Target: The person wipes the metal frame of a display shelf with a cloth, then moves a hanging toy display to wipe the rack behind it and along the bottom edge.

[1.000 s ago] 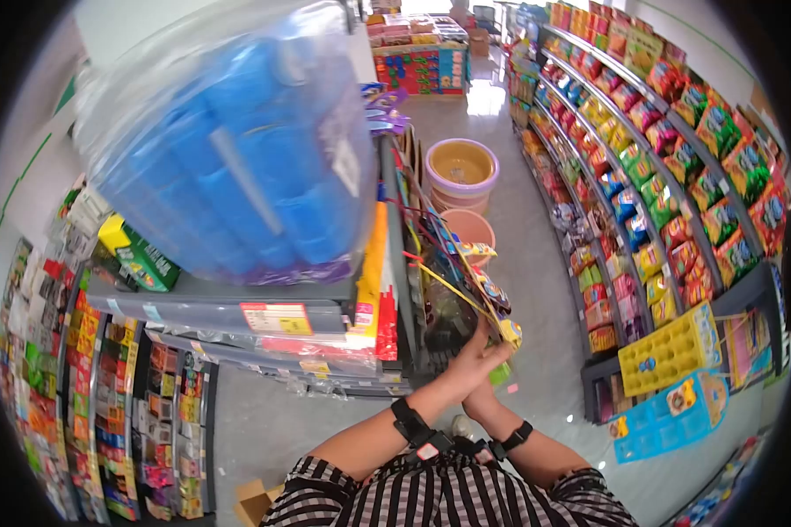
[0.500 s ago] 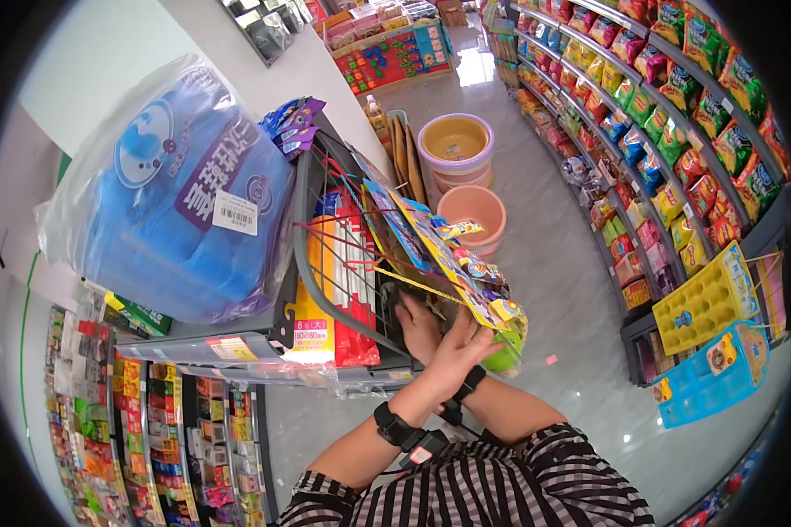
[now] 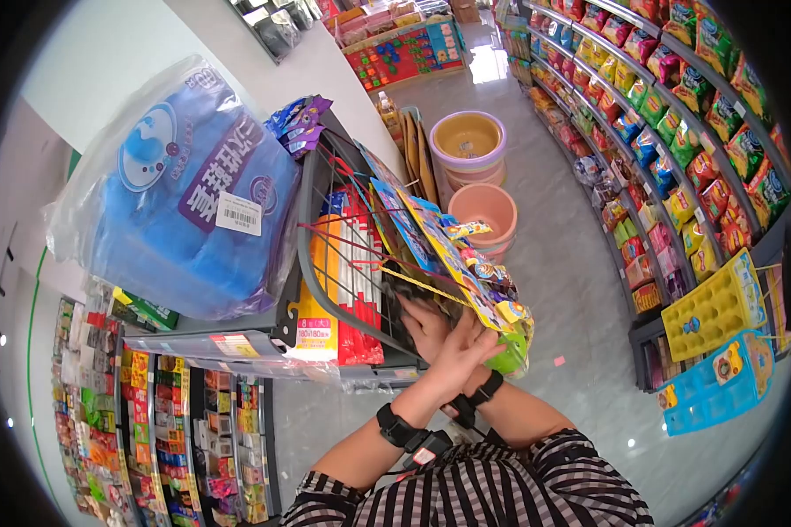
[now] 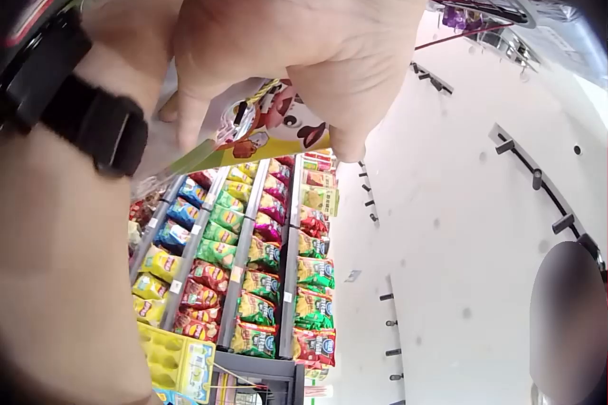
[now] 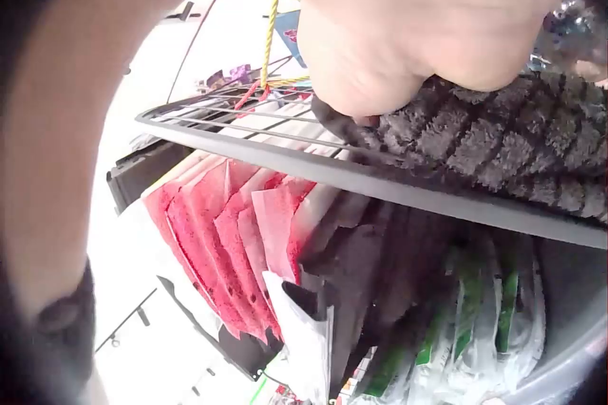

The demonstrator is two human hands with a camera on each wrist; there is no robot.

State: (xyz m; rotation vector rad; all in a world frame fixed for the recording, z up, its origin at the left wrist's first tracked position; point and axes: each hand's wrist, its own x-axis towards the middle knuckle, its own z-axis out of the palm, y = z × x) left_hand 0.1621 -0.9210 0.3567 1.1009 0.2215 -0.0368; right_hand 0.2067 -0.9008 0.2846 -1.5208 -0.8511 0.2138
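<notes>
The left hand [image 3: 457, 353], fingers spread, touches the lower end of the yellow card [image 3: 448, 266]. The right hand [image 3: 424, 328] lies against dark fluffy cloth [image 5: 475, 139] beside the wire rack [image 3: 315, 283]; its grip cannot be told.

Grey, glossy floor [image 3: 571, 386]; curved snack shelves [image 3: 642, 114]; pale wall [image 3: 88, 79]; bright reflections.

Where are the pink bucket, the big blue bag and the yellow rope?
Pink bucket [image 3: 492, 206]: head view, inside wall.
Big blue bag [image 3: 176, 224]: head view, middle of its front.
Yellow rope [image 5: 274, 25]: right wrist view, its hanging part.
</notes>
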